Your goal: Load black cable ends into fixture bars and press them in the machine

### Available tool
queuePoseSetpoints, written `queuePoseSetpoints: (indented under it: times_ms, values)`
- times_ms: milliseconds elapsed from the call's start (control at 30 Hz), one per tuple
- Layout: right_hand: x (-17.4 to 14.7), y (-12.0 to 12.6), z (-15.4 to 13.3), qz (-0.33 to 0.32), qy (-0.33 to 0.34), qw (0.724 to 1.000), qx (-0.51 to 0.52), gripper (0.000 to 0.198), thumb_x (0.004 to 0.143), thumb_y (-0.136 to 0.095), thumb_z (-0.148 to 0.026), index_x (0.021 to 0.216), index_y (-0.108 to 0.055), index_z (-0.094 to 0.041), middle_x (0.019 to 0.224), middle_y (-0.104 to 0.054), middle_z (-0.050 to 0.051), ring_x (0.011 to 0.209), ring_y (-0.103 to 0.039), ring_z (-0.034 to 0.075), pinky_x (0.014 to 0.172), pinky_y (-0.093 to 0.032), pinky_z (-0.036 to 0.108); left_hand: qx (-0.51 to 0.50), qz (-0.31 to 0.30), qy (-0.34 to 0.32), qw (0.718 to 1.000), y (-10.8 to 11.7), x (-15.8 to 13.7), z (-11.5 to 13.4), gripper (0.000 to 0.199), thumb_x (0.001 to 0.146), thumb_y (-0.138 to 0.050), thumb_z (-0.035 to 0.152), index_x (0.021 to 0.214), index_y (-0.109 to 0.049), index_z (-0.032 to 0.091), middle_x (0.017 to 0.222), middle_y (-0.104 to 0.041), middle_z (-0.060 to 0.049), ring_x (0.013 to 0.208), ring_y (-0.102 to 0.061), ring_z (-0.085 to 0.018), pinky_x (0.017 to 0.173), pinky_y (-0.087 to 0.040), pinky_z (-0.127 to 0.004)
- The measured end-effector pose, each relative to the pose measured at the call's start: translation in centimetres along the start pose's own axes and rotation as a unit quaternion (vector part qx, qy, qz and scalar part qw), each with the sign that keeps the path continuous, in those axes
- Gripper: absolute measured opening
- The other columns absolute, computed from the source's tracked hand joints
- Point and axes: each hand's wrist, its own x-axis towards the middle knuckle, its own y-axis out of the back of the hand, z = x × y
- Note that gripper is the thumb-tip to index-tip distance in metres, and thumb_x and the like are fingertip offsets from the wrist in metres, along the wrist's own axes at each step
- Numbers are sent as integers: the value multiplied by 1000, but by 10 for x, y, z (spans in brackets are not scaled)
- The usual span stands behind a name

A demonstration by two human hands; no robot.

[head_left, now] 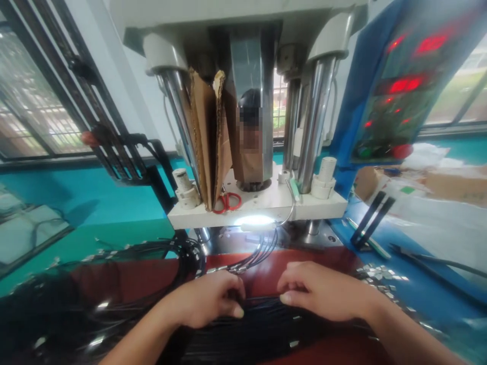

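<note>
Toward the surface's (262,278) near edge, I have the black cable bundle (262,327) running left-right below both grips, about equally near: left grip (213,299) thumb and fingers apart, right grip (319,291) can't tell.

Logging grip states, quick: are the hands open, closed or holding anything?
Left hand: loosely curled by the black cables; whether it holds one cannot be told.
Right hand: partly curled; any hold cannot be told.

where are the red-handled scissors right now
In the head view, just left of centre: the scissors rest on the white machine plate, at the foot of the cardboard.
</note>
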Motion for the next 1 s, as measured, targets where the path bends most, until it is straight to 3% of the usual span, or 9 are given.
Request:
queuePoseSetpoints:
  times_ms: [233,400,567,700,1000]
  values:
    - [5,-9,-1,12,24,999,24,19,86,-60,-36,94,-71,-24,92,-64,1,85,-60,16,75,-41,25,25,20,-23,999,4,-8,7,14,82,-56,35,86,-62,24,79,-58,4,74,-51,-14,63,-36,-22]
    - [5,-14,-9,53,8,998,-16,14,86,-58,-31,79,-63,-19,83,-64,1,77,-58,17,66,-39,25,46,35,-46,997,9,-16,12,17,87,-47,35,85,-57,22,82,-57,2,75,-51,-15,65,-38,-24]
    - [6,-19,-10,94,24,994,-59,14,91,-50,-24,79,-57,-20,85,-61,2,82,-56,17,71,-39,26,38,34,-23,998,1,-13,9,25,75,-64,40,94,-60,25,91,-63,1,80,-56,-19,66,-38,-26]
    - [8,-21,-11,78,25,995,-52,14,91,-53,-27,88,-65,-22,87,-61,2,83,-57,18,74,-40,27,42,31,21,998,-4,-10,5,21,74,-64,39,89,-64,25,86,-65,1,78,-58,-21,64,-37,-27]
    - [8,-20,-12,53,19,998,-36,22,91,-54,-33,90,-72,-20,87,-65,5,81,-58,20,77,-40,28,94,41,-37,994,-1,-16,10,21,86,-48,38,90,-62,24,91,-65,-2,80,-58,-20,67,-39,-28]
